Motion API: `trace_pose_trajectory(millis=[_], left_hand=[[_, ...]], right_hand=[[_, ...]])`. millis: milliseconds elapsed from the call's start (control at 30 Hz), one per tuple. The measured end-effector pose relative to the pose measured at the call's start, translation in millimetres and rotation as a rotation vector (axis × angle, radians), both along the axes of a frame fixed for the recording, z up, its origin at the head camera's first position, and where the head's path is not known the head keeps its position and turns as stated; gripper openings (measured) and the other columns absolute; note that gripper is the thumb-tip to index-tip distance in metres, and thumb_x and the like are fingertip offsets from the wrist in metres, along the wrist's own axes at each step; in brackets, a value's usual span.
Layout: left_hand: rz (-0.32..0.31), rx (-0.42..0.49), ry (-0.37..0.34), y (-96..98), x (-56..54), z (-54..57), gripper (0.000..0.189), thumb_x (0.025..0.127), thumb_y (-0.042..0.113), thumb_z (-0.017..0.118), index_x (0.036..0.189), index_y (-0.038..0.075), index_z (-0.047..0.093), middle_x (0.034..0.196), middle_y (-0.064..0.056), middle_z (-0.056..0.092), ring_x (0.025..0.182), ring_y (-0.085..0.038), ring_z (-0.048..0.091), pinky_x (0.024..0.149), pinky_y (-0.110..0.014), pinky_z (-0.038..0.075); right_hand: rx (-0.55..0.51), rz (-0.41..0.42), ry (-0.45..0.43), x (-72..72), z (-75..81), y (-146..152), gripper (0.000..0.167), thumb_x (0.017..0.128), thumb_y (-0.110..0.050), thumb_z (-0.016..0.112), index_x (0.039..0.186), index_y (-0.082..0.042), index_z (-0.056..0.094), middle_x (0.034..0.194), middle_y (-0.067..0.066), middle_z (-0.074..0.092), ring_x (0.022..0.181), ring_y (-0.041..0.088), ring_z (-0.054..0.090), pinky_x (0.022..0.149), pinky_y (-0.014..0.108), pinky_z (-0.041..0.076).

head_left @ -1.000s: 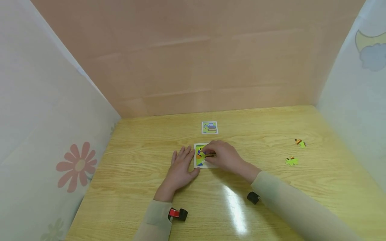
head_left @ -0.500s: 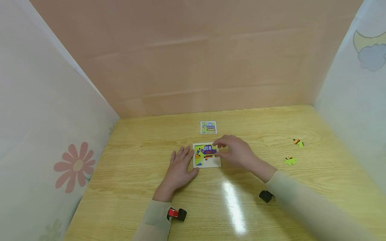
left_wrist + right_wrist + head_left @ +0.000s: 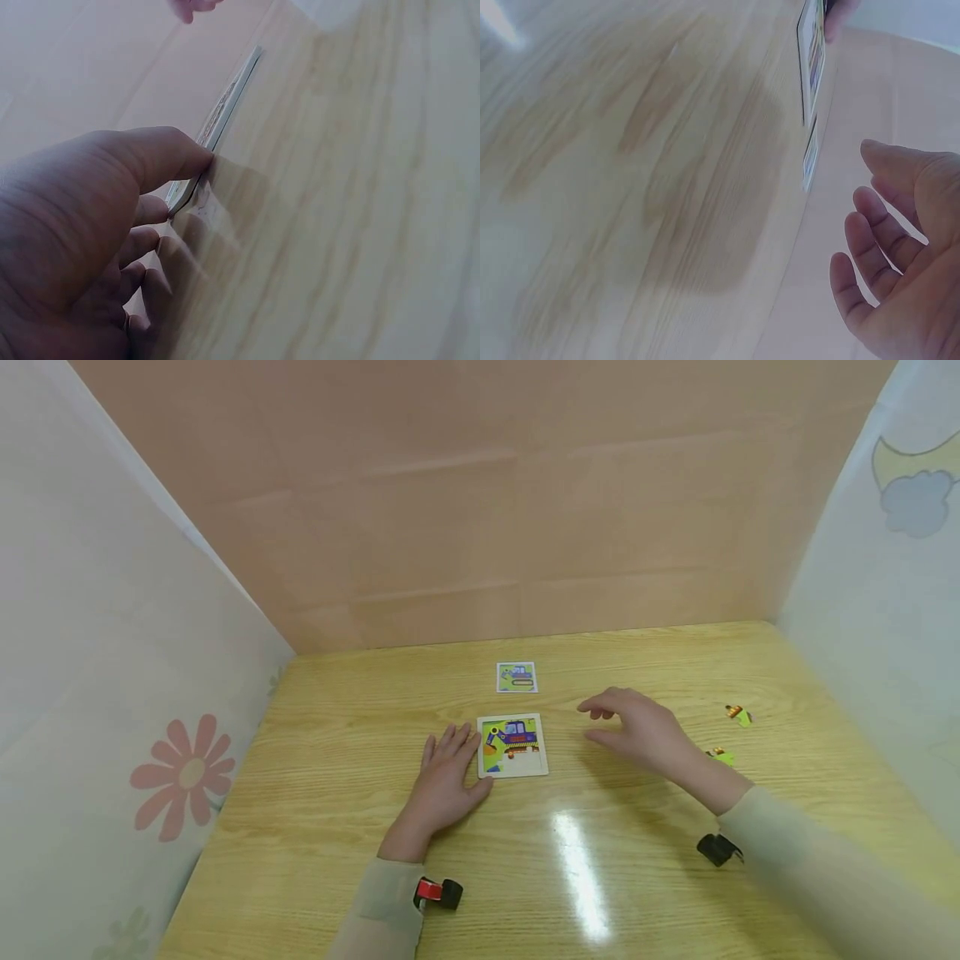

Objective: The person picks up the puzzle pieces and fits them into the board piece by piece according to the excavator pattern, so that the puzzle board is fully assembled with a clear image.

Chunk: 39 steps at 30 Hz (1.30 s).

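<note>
A small white-rimmed tray puzzle (image 3: 531, 766) lies on the table, its inside mostly filled with a purple excavator on green. White backing shows at its lower right. My left hand (image 3: 442, 789) rests at the puzzle's lower left corner, fingers fairly straight along the left side. In the left wrist view, the thumb (image 3: 169, 154) touches the puzzle's near edge. Off to the puzzle's right, my right hand (image 3: 648, 733) is raised over the table, with thumb and fingers apart and nothing between them. The right wrist view shows its fingers (image 3: 871, 244) loosely bent.
Behind the puzzle lies a small card (image 3: 517, 677) with a similar excavator picture. Two loose puzzle pieces, one farther back (image 3: 739, 716) and one nearer (image 3: 722, 756), lie at the right; the right forearm borders the nearer one. Fabric walls (image 3: 517, 527) enclose the table.
My right hand has lifted away from the puzzle and moved right, uncovering the excavator picture. A piece under its fingers now sits in the tray. The left hand has stayed at the corner.
</note>
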State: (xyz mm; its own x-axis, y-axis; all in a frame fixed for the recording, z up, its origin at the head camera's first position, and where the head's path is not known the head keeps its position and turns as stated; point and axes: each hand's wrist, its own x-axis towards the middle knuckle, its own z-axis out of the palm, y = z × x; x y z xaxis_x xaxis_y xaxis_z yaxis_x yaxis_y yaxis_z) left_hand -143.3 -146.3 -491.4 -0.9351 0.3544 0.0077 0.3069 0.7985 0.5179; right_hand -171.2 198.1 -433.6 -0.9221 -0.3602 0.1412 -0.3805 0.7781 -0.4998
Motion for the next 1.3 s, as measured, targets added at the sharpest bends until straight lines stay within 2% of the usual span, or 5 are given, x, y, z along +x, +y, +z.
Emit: trace_pose_trajectory(millis=[467, 633, 1067, 1300], left_hand=[[0.009, -0.017, 0.001, -0.2, -1.8, -1.7, 0.078, 0.102, 0.038, 0.074, 0.168, 0.005, 0.046, 0.180, -0.013, 0.031, 0.169, -0.036, 0.016, 0.136, -0.057, 0.001], [0.010, -0.021, -0.001, -1.2, -1.8, -1.8, 0.078, 0.102, 0.039, 0.074, 0.168, 0.006, 0.046, 0.180, -0.013, 0.031, 0.169, -0.036, 0.015, 0.136, -0.057, 0.001], [0.010, -0.018, 0.003, -1.4, 0.1, 0.9, 0.078, 0.103, 0.038, 0.074, 0.167, 0.005, 0.047, 0.179, -0.014, 0.031, 0.169, -0.037, 0.016, 0.136, -0.058, 0.001], [0.008, -0.011, 0.003, -0.4, 0.4, 1.8, 0.077, 0.102, 0.038, 0.074, 0.167, 0.004, 0.047, 0.179, -0.015, 0.032, 0.168, -0.039, 0.017, 0.136, -0.059, 0.001]], right_hand=[[0.051, -0.056, 0.007, 15.0, 9.3, 73, 0.038, 0.103, -0.023, 0.082, 0.138, -0.010, 0.075, 0.121, 0.008, 0.075, 0.112, 0.032, 0.069, 0.083, 0.052, 0.058], [0.086, -0.064, 0.015, 17.6, 5.8, 96, 0.040, 0.102, -0.027, 0.083, 0.138, -0.010, 0.075, 0.122, 0.008, 0.075, 0.112, 0.033, 0.068, 0.077, 0.050, 0.058], [0.142, -0.070, 0.025, 23.5, -4.8, 135, 0.042, 0.099, -0.025, 0.086, 0.136, -0.008, 0.076, 0.121, 0.009, 0.074, 0.107, 0.032, 0.068, 0.077, 0.048, 0.059], [0.123, -0.031, 0.026, 27.4, -11.2, 155, 0.043, 0.097, -0.022, 0.088, 0.136, -0.008, 0.076, 0.125, 0.006, 0.074, 0.105, 0.027, 0.068, 0.081, 0.044, 0.060]])
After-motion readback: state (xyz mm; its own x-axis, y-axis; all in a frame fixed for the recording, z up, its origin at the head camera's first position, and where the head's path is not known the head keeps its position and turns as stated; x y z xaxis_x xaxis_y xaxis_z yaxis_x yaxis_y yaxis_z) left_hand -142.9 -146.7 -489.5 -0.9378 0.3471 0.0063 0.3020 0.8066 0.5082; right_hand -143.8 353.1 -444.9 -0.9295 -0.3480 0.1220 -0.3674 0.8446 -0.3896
